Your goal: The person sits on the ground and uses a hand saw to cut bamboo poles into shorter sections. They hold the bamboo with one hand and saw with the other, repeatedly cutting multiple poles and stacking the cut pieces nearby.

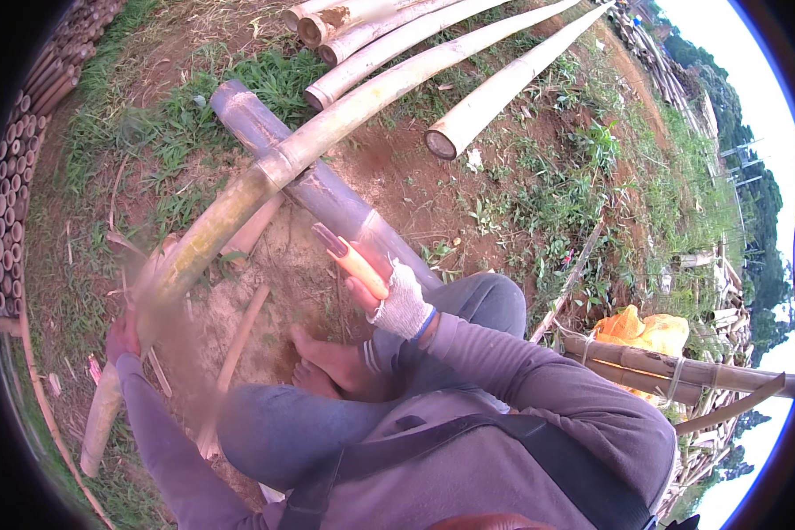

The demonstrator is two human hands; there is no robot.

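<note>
A long yellowish bamboo pole (216, 223) slants from the upper right down to my left. It rests across a thicker, greyish bamboo log (336, 194) on the ground. My left hand (124, 340), bare, has its fingers wrapped round the pole's near part; a blurred smudge hides some of this spot. In a white knitted glove with bare fingertips, my right hand (399, 300) grips an orange-handled tool (359, 263) with a short dark blade. The blade points up and left, apart from the pole, over the dirt beside the greyish log.
Several cut bamboo poles (495, 84) lie at the top. A stack of bamboo (7, 208) stands at the far left. Split strips (243, 336) lie on the dirt by my bare feet (327, 367). At right are tied bamboo poles (654, 364) and an orange sack (645, 331).
</note>
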